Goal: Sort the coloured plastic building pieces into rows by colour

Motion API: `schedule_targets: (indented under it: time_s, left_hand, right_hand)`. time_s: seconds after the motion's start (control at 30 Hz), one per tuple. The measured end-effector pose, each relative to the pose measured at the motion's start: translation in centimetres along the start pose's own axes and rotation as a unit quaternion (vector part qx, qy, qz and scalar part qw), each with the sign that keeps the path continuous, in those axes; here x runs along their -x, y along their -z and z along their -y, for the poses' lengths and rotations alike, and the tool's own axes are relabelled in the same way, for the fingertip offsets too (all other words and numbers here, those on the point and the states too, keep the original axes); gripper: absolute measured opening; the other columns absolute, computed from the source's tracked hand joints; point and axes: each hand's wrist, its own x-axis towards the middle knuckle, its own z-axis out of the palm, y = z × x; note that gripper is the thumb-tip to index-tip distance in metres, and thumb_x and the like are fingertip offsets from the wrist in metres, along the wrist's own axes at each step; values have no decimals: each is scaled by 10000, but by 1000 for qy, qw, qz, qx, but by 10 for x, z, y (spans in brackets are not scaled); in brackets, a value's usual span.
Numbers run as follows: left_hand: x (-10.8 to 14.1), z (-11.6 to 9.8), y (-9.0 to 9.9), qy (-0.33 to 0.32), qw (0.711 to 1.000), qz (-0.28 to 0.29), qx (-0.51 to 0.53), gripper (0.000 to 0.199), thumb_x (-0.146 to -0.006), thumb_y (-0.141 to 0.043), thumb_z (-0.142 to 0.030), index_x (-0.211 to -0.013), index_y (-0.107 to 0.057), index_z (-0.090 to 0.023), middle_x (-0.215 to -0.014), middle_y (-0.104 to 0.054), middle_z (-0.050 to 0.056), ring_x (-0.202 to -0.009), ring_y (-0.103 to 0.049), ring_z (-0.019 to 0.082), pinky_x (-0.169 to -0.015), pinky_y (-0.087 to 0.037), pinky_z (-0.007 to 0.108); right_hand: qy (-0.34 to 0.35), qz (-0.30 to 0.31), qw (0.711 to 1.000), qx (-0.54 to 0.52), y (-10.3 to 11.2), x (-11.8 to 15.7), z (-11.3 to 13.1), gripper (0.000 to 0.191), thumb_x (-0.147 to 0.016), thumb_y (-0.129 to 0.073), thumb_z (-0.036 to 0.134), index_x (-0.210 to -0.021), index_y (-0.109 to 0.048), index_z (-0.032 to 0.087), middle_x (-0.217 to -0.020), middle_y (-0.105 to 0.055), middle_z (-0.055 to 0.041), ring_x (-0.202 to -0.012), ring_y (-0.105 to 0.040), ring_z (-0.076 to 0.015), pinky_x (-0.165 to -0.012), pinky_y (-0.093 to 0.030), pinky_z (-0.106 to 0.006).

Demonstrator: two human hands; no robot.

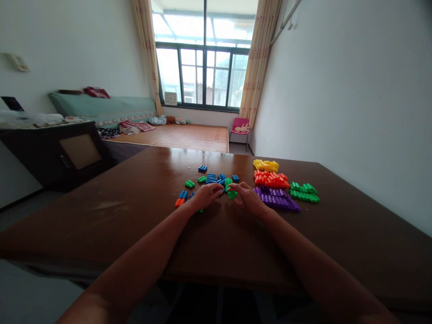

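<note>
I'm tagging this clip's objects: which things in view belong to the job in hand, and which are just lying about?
In the job, judging by where the hands work: blue pieces, green pieces, orange pieces, yellow pieces, purple pieces.

Lying about: clock, chair, toy on it, cloths.

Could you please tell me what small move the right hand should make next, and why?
Probably the right hand should shift the green pieces at its fingers toward the green group on the right: that group looks all green, while these pieces lie next to blue pieces.
</note>
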Motion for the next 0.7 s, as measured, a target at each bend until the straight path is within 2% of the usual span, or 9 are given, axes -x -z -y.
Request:
schedule_targets:
  time_s: [0.07, 0.17, 0.27, 0.4, 0.5, 0.6, 0.7]
  left_hand:
    - [-1, 1, -5, 31, 996, 16, 86, 285, -856, -602, -401, -1011, -650, -167, -892, -697, 35, -788, -634, 163, -695, -498, 269]
    - [-4, 2, -9, 79, 974, 38, 211, 359, -791, -675, -438, -987, -609, -145, -807, -676, 26, -711, -627, 151, -608, -480, 249]
    - [-5, -1, -7, 104, 947, 46, 300, 413, -730, -745, -433, -982, -602, -139, -795, -669, 25, -717, -633, 144, -641, -490, 253]
    - [-4, -7, -3, 121, 928, 59, 347, 429, -705, -779, -411, -988, -620, -131, -803, -676, 30, -753, -642, 145, -703, -502, 270]
    - [-3, -10, -3, 134, 928, 69, 342, 450, -685, -793, -414, -998, -627, -136, -826, -682, 32, -777, -645, 152, -703, -505, 269]
    - [-2, -11, -1, 144, 936, 67, 315, 481, -697, -769, -458, -1038, -629, -150, -916, -692, 52, -826, -652, 174, -678, -510, 270]
    - [-2, -11, 2, 141, 947, 59, 284, 497, -715, -740, -495, -1059, -632, -154, -1008, -693, 78, -866, -656, 192, -664, -516, 274]
  right_hand:
    - [35, -26, 998, -36, -2, -1, 5, 591, -817, -576, 113, -1366, -419, 262, -1192, -648, -45, -1147, -516, -224, -967, -442, -385]
    - [66, -50, 993, -84, -7, -3, 11, 595, -831, -525, 88, -1386, -395, 259, -1226, -612, -65, -1154, -521, -218, -976, -457, -390]
    - [59, -95, 987, -117, -10, -4, 12, 572, -836, -572, 156, -1376, -402, 245, -1262, -568, -93, -1151, -535, -224, -980, -466, -408]
    - [26, -133, 985, -105, -13, -4, 11, 410, -804, -666, 271, -1197, -554, 246, -1205, -586, -91, -1139, -535, -255, -964, -471, -444]
    - [26, -116, 986, -116, -9, -8, 8, 346, -793, -649, 219, -1133, -594, 255, -1161, -617, -66, -1083, -559, -231, -933, -486, -417]
    - [-1, -134, 985, -106, 9, -8, -14, 400, -750, -631, 158, -1139, -603, 248, -1168, -635, -55, -1101, -551, -228, -966, -462, -416]
    - [-114, -199, 970, -75, 44, 11, -66, 392, -732, -607, 169, -1121, -618, 216, -1129, -654, -71, -1015, -590, -225, -923, -480, -416]
